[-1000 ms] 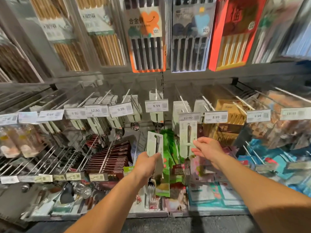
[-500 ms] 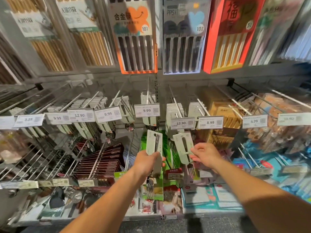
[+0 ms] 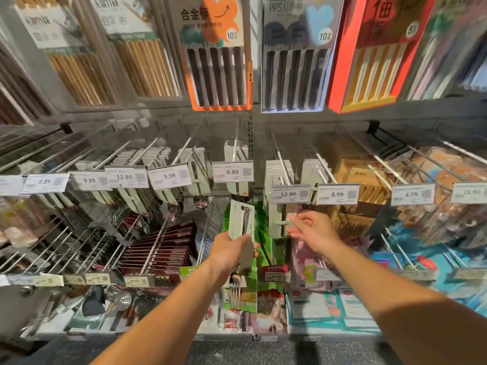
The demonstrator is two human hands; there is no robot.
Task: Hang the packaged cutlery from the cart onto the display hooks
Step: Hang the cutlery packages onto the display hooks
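A: What's moved since half a second back?

B: In the head view, the pale card the right hand [image 3: 313, 229] was tilting up to the hook [image 3: 282, 167] now hangs straight with the stack of cards [image 3: 278, 219] under the 12.90 price tag [image 3: 290, 194]. That hand's grip has let go: fingers spread and relaxed, fingertips just beside the front card, holding nothing.

A: And the other one?

B: The left hand [image 3: 228, 250] holds the packaged forks [image 3: 241, 227] upright, fingers curled round the lower part of the card, fork tines [image 3: 234, 287] poking out below the fist. It sits between the 9.99 price tag [image 3: 232, 172] and the 12.90 one, in front of the green packets [image 3: 259, 233].

A: Why hold it like that?

B: My guess is it's a waiting stock: top end up keeps the hanging hole ready for the free hand to take and thread onto a hook.

A: What carries it all?

B: A shop display wall. Long wire hooks jut from the back panel [image 3: 168, 133] in rows, each tipped with a price tag. Boxed chopsticks [image 3: 218, 61] line the upper shelf edge; dark red chopstick packs [image 3: 163, 248] hang lower left, blue packets towards the lower right corner. Dark speckled floor [image 3: 250, 351] below. The cart isn't in view.
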